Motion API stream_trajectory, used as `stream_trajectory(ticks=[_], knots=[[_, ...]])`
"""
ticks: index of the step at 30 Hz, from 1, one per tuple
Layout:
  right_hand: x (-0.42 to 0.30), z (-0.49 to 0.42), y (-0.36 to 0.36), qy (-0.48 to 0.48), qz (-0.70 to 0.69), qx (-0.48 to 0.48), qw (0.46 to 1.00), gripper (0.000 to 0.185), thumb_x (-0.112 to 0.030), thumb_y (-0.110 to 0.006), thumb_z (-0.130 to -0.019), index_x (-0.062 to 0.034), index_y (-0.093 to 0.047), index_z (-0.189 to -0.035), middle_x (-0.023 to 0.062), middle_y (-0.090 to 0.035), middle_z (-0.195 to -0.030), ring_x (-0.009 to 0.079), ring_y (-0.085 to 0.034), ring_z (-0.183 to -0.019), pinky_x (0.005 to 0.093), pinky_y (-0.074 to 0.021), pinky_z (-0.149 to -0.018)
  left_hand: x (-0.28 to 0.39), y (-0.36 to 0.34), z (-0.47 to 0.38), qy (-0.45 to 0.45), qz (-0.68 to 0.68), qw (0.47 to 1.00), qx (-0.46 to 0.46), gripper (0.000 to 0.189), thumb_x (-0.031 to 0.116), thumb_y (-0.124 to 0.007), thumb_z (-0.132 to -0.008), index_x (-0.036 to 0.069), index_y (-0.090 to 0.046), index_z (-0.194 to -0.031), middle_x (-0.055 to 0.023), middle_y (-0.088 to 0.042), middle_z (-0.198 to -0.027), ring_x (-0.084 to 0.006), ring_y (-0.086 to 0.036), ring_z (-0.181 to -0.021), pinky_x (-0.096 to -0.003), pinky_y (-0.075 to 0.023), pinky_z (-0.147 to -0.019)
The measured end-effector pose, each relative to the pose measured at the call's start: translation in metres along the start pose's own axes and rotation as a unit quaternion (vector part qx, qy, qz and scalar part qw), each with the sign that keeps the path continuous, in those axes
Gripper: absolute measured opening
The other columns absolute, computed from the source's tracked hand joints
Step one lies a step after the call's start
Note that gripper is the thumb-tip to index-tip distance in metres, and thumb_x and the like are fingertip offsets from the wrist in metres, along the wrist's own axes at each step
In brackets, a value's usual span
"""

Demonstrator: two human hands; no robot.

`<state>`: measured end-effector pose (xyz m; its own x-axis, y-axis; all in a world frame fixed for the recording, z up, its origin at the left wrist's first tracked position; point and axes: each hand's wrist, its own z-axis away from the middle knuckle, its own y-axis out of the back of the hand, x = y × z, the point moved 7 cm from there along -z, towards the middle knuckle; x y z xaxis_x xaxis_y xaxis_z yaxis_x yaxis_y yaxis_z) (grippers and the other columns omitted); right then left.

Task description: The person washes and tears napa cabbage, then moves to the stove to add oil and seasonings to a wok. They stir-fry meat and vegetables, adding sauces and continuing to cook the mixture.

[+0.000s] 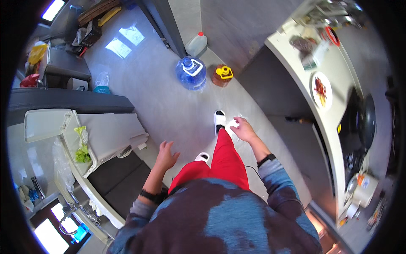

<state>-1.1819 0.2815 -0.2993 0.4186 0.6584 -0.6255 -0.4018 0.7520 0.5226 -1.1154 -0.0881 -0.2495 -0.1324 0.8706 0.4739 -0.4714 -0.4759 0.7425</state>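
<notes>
My left hand (166, 155) hangs over the floor beside my red trousers, its thumb and fingers spread around nothing. Out to the other side, my right hand (243, 129) is also empty, with the fingers loosely curled and apart. Beyond both hands stands a large clear blue water jug (191, 73) with a white handle. Beside it, apart, is a smaller bottle of brown liquid (222, 76) with a yellow cap and handle. To my left, a white lidded bin (109, 131) stands with its lid (47, 124) up and lettuce leaves (83, 154) at its rim.
The right-hand counter (341, 71) bears a plate of cut food (321, 90) and a black wok (368, 122). A sink tap (65, 219) is at lower left. A translucent jug (196, 44) stands against a dark post (163, 27). A basket (102, 90) sits on the floor.
</notes>
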Motion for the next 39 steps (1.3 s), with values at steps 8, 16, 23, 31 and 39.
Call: stream_trajectory(ticks=[8, 16, 23, 31, 39], knots=[[0.019, -0.249, -0.01, 0.045, 0.261, -0.106, 0.958, 0.07, -0.035, -0.072, -0.075, -0.0007, -0.045, -0.13, 0.0223, -0.048, -0.129, 0.037, -0.049, -0.119, 0.0426, -0.0427, -0.099, 0.01, -0.061, -0.013, 0.25, 0.198, 0.948, -0.02, 0.055, 0.018, -0.071, -0.081, 0.002, -0.048, -0.129, -0.0236, -0.038, -0.137, -0.0306, -0.06, -0.106, -0.0391, -0.0491, -0.092], [0.049, -0.409, -0.031, 0.082, 0.487, -0.108, 0.863, 0.074, -0.029, -0.074, -0.071, 0.0004, -0.043, -0.131, 0.02, -0.043, -0.138, 0.0321, -0.04, -0.13, 0.0402, -0.0405, -0.103, 0.029, -0.164, -0.006, 0.351, 0.277, 0.89, -0.093, 0.052, 0.021, -0.069, -0.084, 0.003, -0.049, -0.129, -0.024, -0.037, -0.139, -0.0298, -0.059, -0.11, -0.0379, -0.0492, -0.092], [0.05, -0.437, -0.039, 0.027, 0.421, -0.152, 0.894, 0.057, -0.035, -0.073, -0.074, -0.0004, -0.058, -0.116, 0.019, -0.063, -0.115, 0.0319, -0.06, -0.107, 0.0424, -0.0497, -0.089, 0.038, -0.195, 0.004, 0.385, 0.359, 0.846, -0.082, 0.052, 0.02, -0.069, -0.085, 0.003, -0.048, -0.13, -0.0224, -0.036, -0.141, -0.0303, -0.058, -0.112, -0.0363, -0.05, -0.091], [0.017, -0.347, -0.031, 0.135, 0.325, -0.206, 0.913, 0.043, -0.036, -0.064, -0.076, 0.0045, -0.067, -0.089, 0.0238, -0.067, -0.091, 0.0362, -0.065, -0.086, 0.0439, -0.0514, -0.075, 0.017, -0.145, -0.008, 0.343, 0.389, 0.855, 0.003, 0.049, 0.017, -0.068, -0.085, 0.004, -0.05, -0.129, -0.0191, -0.035, -0.141, -0.0293, -0.058, -0.113, -0.0352, -0.0512, -0.086], [-0.113, -0.077, 0.066, 0.097, 0.175, -0.174, 0.964, 0.039, -0.039, -0.063, -0.081, 0.0003, -0.067, -0.082, 0.0209, -0.065, -0.076, 0.0361, -0.064, -0.074, 0.0422, -0.0503, -0.066, -0.023, -0.118, -0.045, 0.337, 0.431, 0.835, -0.061, 0.044, 0.022, -0.067, -0.087, 0.003, -0.054, -0.125, -0.013, -0.054, -0.12, -0.0229, -0.061, -0.101, -0.0328, -0.0521, -0.08]])
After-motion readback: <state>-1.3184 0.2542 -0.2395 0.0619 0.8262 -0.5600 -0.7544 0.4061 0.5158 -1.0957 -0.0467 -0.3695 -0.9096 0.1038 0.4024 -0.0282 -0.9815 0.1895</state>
